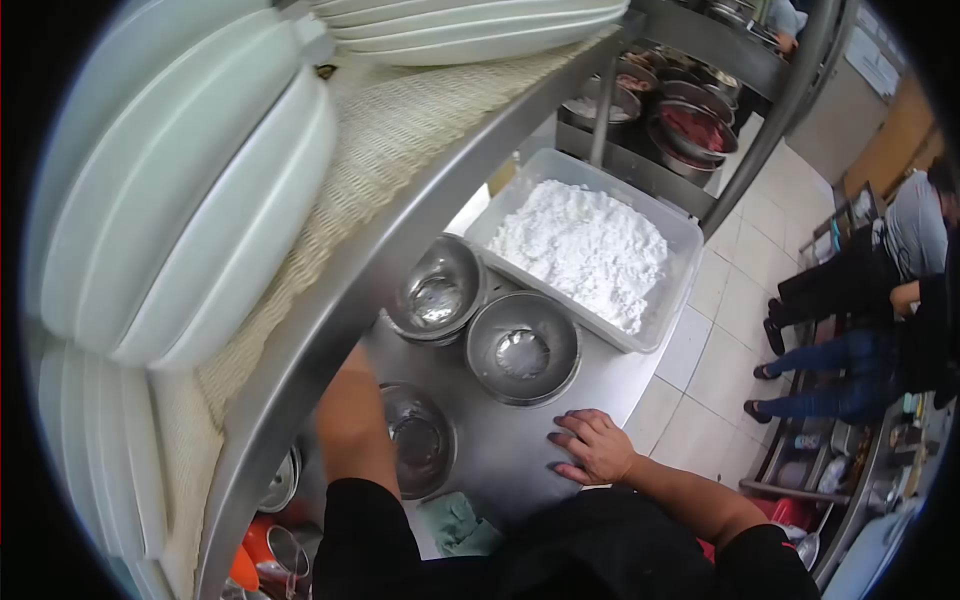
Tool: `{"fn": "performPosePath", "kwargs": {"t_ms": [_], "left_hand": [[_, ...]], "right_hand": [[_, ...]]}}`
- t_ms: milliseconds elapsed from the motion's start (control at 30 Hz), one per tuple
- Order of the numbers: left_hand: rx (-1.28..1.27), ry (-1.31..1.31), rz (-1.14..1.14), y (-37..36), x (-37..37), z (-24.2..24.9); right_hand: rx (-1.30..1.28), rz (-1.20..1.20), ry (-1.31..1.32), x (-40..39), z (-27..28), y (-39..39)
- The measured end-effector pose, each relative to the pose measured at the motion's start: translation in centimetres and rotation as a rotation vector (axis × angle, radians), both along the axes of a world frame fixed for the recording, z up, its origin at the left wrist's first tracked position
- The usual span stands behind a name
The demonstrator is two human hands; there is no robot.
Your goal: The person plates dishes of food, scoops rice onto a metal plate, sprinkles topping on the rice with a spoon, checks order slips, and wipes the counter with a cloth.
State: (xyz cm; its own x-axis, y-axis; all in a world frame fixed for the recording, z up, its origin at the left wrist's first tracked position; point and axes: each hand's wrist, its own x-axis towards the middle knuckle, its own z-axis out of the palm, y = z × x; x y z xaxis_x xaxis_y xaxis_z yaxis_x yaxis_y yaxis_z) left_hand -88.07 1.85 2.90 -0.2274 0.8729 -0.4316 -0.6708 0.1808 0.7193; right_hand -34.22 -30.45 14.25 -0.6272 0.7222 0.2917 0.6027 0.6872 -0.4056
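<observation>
My left forearm (357, 430) reaches under the metal shelf, whose edge hides the hand and whatever it may hold. Beside that arm sits a steel bowl (415, 440). Two more steel bowls, one at the left (438, 290) that looks stacked and one at the right (522, 350), stand farther back. My right hand (597, 447) rests on the steel table (530, 440) near its right edge, fingers apart and holding nothing. Behind the bowls is a clear plastic tub (655, 345) filled with white powder (585, 245). A green cloth (460, 525) lies by my body.
Stacked white dishes (190, 190) sit on the shelf (390, 220) over a woven mat. Bowls of food, one with red contents (693, 128), stand at the back. Two people (860, 340) are at the right beside a cluttered counter. An orange container (265, 545) is low left.
</observation>
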Motion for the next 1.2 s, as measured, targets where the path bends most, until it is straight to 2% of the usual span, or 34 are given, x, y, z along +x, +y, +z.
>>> {"fn": "performPosePath", "kwargs": {"t_ms": [67, 133, 233, 333, 467, 600, 700, 800, 867, 900, 933, 967, 1000, 1100, 1133, 1200], "left_hand": [[-0.130, 0.036, 0.094, 2.1, 1.1, 0.3], [-0.213, 0.034, 0.203, 1.4, 2.4, 3.1], [-0.108, 0.181, 0.228, -0.8, 5.3, 6.7], [-0.164, 0.380, 0.172, -3.6, 7.2, 11.0], [0.031, 0.518, 0.064, -2.8, 0.9, 11.0], [0.121, 0.657, -0.091, -7.6, 3.7, 18.5], [0.180, 0.708, -0.235, -12.0, 9.5, 23.6], [0.203, 0.620, -0.449, -14.4, 16.5, 27.0], [0.129, 0.718, -0.395, -13.6, 20.4, 25.5], [0.156, 0.697, -0.455, -15.1, 26.5, 28.3], [0.211, 0.717, -0.534, -15.7, 30.1, 28.7], [0.250, 0.720, -0.558, -16.1, 33.9, 28.2], [0.299, 0.702, -0.691, -16.3, 37.4, 28.0], [0.308, 0.676, -0.956, -17.7, 48.1, 26.1], [0.349, 0.620, -1.034, -18.5, 52.0, 25.1], [0.361, 0.581, -1.195, -19.9, 60.3, 22.2]], "right_hand": [[-0.008, 0.011, 0.007, 0.3, -0.1, 0.2], [-0.015, 0.017, 0.017, 0.4, -0.3, 0.3], [-0.024, 0.011, 0.030, 0.5, 0.0, 0.3], [-0.015, 0.007, 0.041, 0.7, -0.2, 0.3], [-0.031, 0.032, 0.051, 1.1, -0.3, 0.2], [-0.008, 0.046, 0.066, 1.4, -0.6, -0.1], [0.015, 0.055, 0.099, 1.7, -0.8, -0.5], [0.016, 0.072, 0.160, 2.2, -1.4, -0.7], [-0.008, 0.140, 0.233, 2.9, -4.3, 0.7], [0.008, 0.100, 0.287, 3.3, -5.0, 0.8], [0.029, 0.055, 0.340, 4.2, -5.4, 1.1], [-0.001, -0.008, 0.392, 5.8, -4.4, 0.7], [-0.002, -0.057, 0.438, 7.7, -4.3, 0.4], [-0.114, -0.208, 0.377, 15.6, -4.7, -2.1], [-0.078, -0.313, 0.394, 18.7, -6.1, -3.2], [-0.200, -0.541, 0.333, 26.3, -8.6, -6.5]]}}
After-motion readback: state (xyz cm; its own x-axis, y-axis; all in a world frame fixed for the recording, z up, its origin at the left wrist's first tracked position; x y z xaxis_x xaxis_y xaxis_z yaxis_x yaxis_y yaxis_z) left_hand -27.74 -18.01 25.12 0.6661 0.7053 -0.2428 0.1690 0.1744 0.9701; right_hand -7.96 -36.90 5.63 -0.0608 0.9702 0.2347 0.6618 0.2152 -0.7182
